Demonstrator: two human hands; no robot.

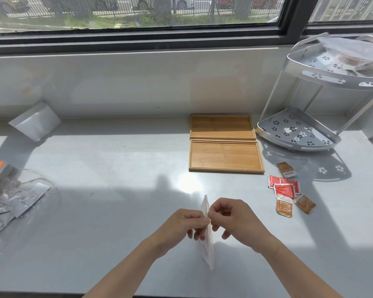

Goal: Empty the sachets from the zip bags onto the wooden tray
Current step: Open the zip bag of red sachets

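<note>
— Near the front edge of the counter (116, 190), what's being held?
— A clear zip bag (207, 239), edge-on and upright. The left hand (181, 225) and right hand (230, 218) both pinch its top between curled fingers and thumb.
— And the sachets?
— Red and brown sachets (289, 190) lie loose on the counter beyond the bag and to its right.
— The trays?
— Two wooden trays (225, 155), one just behind the other, sit further back from the bag. A white corner rack (299, 134) stands to their right, with a plastic bag (353, 52) on its top shelf.
</note>
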